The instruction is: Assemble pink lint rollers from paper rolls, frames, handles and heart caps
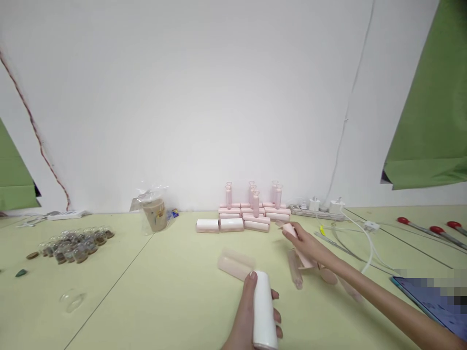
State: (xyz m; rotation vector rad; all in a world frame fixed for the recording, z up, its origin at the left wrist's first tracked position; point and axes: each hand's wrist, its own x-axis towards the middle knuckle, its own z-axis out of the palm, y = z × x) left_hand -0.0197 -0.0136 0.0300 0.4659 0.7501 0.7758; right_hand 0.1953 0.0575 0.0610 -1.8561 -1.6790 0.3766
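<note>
Nearer than the stack (251, 214), left hand (243, 322) wraps a likely light, stiff roll (263, 308) mid-length; right hand (305, 246) pinches a handle (290, 229).

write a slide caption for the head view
Left hand grips a white cylindrical roll while the right hand holds a pale pink plastic piece near stacked pink rollers on a green table.

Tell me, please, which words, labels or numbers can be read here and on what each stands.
No text reads clearly anywhere.
Cup: coloured print, too blurred to read.
Blue sheet at lower right: pixelated, unreadable.
White roll in the left hand, pink piece in the right hand: no print shows.
</note>
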